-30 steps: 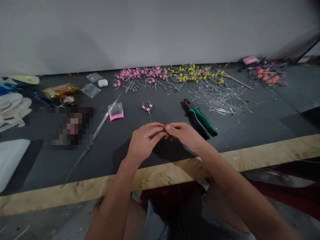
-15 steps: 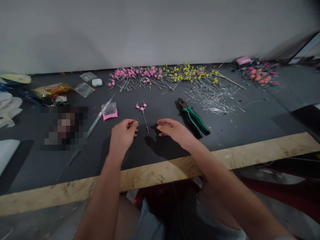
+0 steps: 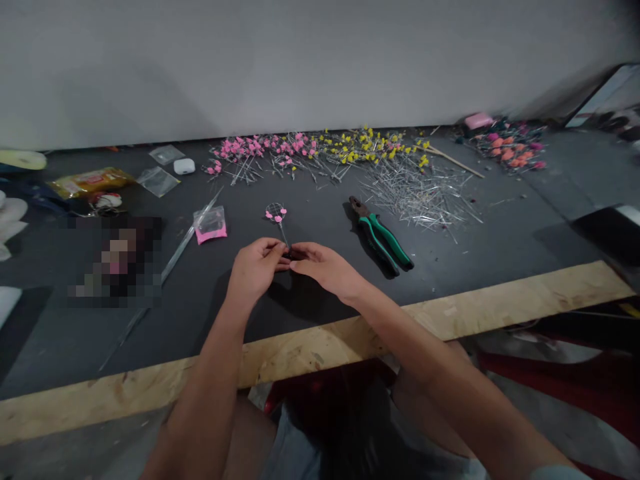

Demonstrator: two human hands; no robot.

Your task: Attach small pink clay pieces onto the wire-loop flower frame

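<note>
A small wire piece (image 3: 277,213), a round loop with pink beads on a thin stem, lies on the dark table mat (image 3: 500,233). My left hand (image 3: 254,269) and my right hand (image 3: 326,269) meet fingertip to fingertip at the near end of its stem. Both hands pinch that end; the fingers hide the exact grip. The loop end points away from me and rests on the mat.
Green-handled pliers (image 3: 383,235) lie just right of my hands. Behind them lies a heap of cut wires (image 3: 420,193), then rows of pink-beaded stems (image 3: 255,150) and yellow-beaded stems (image 3: 370,143). A pink bead bag (image 3: 210,225) and a long rod (image 3: 165,270) lie left. A plywood edge (image 3: 475,313) borders the mat.
A second ago my hands were pinched together above the mat. Half a second ago they were apart, with the wire piece lying between them. Now they have closed in on its stem end.
</note>
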